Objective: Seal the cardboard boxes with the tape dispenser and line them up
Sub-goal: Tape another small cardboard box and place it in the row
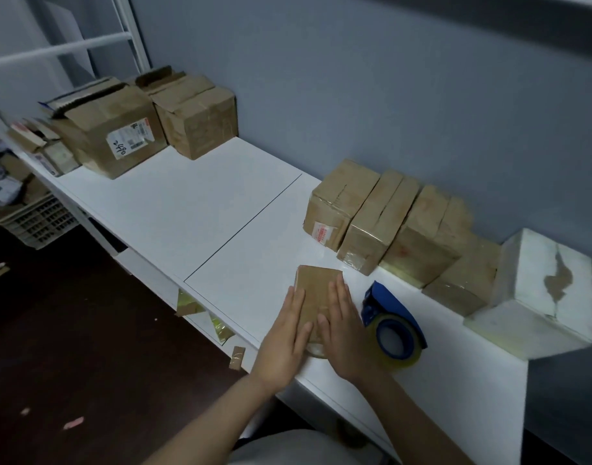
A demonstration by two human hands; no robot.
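Your left hand [284, 340] and right hand [344, 340] press flat on the small cardboard box [318, 286] near the counter [193, 209] edge, open surface leftward.

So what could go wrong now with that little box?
The small box sits close to the front edge of the table. The left hand and right hand press flat on it, so a hard push might slide it off. The tape dispenser lies right beside the right hand and could get bumped.
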